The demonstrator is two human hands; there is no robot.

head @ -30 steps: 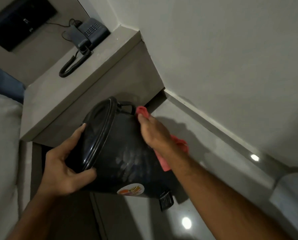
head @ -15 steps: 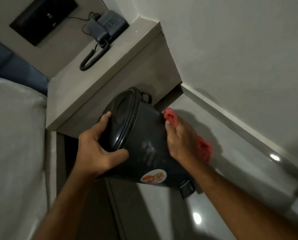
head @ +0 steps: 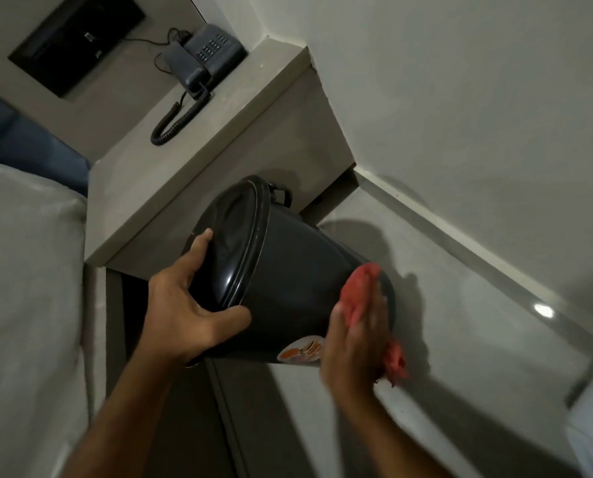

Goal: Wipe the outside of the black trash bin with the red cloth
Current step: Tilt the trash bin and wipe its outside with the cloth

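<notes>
Black trash bin (head: 298, 270) tipped on its side between the two hands, above the floor (head: 460, 288).

Head view: the left hand (head: 188, 305) clamps the lidded rim, thumb on the wall, fingers on the lid. The right hand (head: 353, 343), blurred, presses the red cloth (head: 360, 291) flat against the bin's base end. A round orange-and-white sticker (head: 300, 351) sits low on the wall; its writing is unreadable. A telephone (head: 205, 56) rests on the shelf (head: 170, 167) behind.

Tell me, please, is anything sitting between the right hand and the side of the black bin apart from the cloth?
Nothing visible does. The right hand presses the red cloth straight against the wall of the black bin near its base, while the left hand grips the lid end.
</notes>
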